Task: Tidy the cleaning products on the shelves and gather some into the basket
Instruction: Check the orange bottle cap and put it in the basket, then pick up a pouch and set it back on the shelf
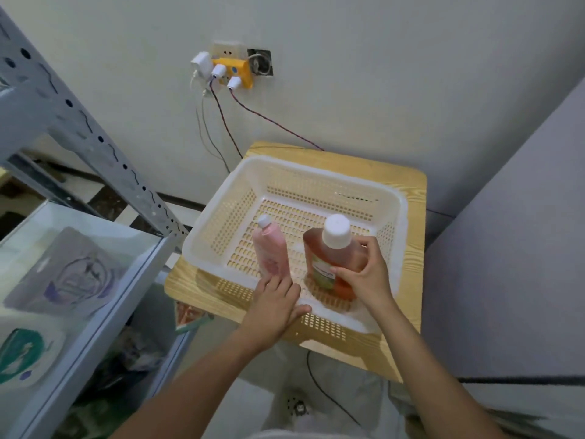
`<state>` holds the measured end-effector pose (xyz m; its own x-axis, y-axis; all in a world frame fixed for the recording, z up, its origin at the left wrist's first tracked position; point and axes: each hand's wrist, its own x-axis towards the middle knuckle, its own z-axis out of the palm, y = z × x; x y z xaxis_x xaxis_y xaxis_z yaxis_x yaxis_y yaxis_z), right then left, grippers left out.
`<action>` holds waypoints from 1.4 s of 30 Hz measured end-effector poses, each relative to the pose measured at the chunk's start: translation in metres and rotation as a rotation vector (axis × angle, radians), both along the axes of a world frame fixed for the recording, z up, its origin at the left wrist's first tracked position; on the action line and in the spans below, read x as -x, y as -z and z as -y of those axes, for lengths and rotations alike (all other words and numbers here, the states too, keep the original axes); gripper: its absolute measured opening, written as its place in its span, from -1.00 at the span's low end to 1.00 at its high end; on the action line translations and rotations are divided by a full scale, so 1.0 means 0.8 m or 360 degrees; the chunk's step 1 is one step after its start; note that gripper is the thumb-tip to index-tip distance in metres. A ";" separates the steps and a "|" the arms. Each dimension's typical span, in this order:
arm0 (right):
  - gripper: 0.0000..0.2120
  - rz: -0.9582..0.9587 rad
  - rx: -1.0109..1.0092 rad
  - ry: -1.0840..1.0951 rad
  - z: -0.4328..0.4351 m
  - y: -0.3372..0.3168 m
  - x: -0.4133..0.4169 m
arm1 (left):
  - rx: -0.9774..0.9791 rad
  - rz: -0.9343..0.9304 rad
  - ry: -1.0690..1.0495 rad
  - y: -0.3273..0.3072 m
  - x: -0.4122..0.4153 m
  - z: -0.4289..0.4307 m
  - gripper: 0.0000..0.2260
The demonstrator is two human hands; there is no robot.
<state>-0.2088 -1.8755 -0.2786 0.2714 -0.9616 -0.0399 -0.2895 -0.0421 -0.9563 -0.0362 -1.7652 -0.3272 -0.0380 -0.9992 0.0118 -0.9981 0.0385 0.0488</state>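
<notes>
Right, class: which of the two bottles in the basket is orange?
The wide orange bottle with the big white cap, gripped by the right hand. The other, touched by the left hand, is a slim pink bottle.

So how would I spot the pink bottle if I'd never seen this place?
Find the white perforated plastic basket on the light wood-grain table. Two bottles stand inside; yours is the slim pink plastic bottle on the left, with a small pale cap. Its neighbour, the wide orange bottle in the right hand's grip, is see-through with a big white cap.
</notes>
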 end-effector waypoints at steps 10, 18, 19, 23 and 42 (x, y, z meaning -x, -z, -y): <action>-0.41 -0.0075 0.0095 -0.0018 0.003 0.013 0.008 | -0.0048 -0.0014 0.0008 -0.002 -0.001 -0.006 -0.47; -0.26 -0.0435 0.0410 0.0393 -0.071 0.011 -0.001 | -0.0220 -0.0103 -0.0287 -0.032 0.006 -0.055 -0.37; -0.28 -0.0428 0.0517 0.0399 -0.090 0.010 -0.004 | -0.0166 -0.0105 -0.0352 -0.032 0.002 -0.076 -0.43; -0.43 -0.0490 0.0799 0.0025 -0.186 0.020 -0.036 | -0.0257 -0.0283 -0.1003 -0.040 -0.018 -0.201 -0.52; -0.54 -0.0304 0.1516 -0.2713 -0.790 -0.104 -0.175 | 0.0111 -0.0215 -0.3576 -0.160 0.225 -0.930 -0.47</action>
